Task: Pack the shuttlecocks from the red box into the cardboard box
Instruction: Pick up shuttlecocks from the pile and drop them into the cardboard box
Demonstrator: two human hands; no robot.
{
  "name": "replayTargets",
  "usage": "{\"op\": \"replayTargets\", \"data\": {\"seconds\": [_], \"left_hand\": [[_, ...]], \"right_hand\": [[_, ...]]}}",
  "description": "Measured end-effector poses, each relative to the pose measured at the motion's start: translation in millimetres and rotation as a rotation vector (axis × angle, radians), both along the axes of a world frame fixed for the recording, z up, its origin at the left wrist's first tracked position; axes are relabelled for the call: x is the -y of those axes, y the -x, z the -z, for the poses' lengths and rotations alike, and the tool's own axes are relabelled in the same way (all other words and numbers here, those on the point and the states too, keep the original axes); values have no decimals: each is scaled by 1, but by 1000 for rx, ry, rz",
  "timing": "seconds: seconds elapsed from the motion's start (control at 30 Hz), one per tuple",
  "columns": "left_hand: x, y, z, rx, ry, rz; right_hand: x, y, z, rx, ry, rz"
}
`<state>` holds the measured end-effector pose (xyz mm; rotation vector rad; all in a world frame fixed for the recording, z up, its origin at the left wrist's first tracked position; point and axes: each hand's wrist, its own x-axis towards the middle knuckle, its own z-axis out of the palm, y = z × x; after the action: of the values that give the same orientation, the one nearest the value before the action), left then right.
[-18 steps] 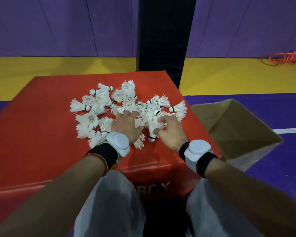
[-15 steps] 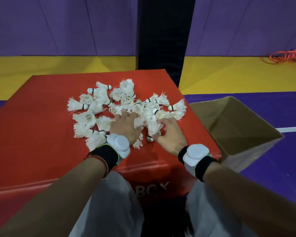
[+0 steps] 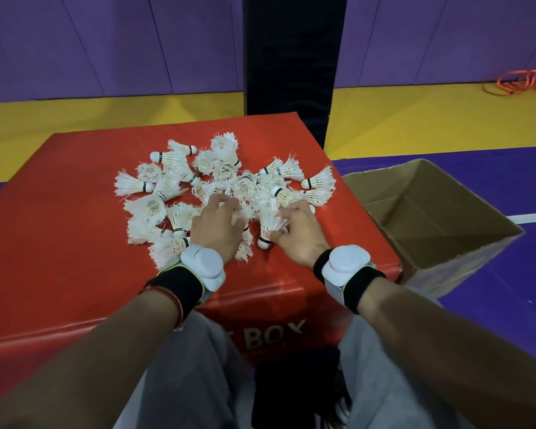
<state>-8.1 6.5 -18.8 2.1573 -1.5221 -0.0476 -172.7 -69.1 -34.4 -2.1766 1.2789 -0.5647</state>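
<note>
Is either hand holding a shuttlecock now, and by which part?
The right hand pinches one shuttlecock by its feather skirt. The left hand rests on the pile; its grip cannot be told.

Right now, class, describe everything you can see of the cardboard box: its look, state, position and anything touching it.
The cardboard box is plain brown corrugated card, open at the top with its flaps spread outward. It stands on the purple floor to the right of the red box, close against that box's right edge. Its inside looks empty: only bare walls and the bottom flaps' seam show, no shuttlecocks. The near outer wall looks pale grey. Neither hand touches it; the right hand is over the red box, among the shuttlecocks.
</note>
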Motion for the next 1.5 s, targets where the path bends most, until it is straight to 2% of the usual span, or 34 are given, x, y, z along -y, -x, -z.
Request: {"op": "replayTargets", "data": {"seconds": [0.2, 0.37, 0.57, 0.77, 0.97, 1.1, 1.27, 1.43, 1.5], "left_hand": [[0, 11, -13, -7, 152, 62], [8, 29, -27, -31, 258, 123], [42, 74, -38, -49, 355, 239], [93, 137, -36, -99, 341, 322], [158, 211, -5, -138, 265, 411], [188, 249, 15, -136, 185, 423], [211, 280, 47, -137, 63, 451], [215, 287, 69, -212, -51, 579], [214, 287, 74, -183, -126, 601]], "right_hand": [[0, 11, -3, 120, 65, -18], [3, 34, -14, 306, 108, -62], [17, 87, -35, 416, 251, 51], [50, 164, -41, 266, 323, 224], [95, 236, -3, 236, 206, 575], [113, 276, 26, 200, 107, 689], [129, 300, 47, 153, -3, 658], [131, 297, 51, -73, -64, 530], [129, 298, 50, -162, -75, 500]]}}
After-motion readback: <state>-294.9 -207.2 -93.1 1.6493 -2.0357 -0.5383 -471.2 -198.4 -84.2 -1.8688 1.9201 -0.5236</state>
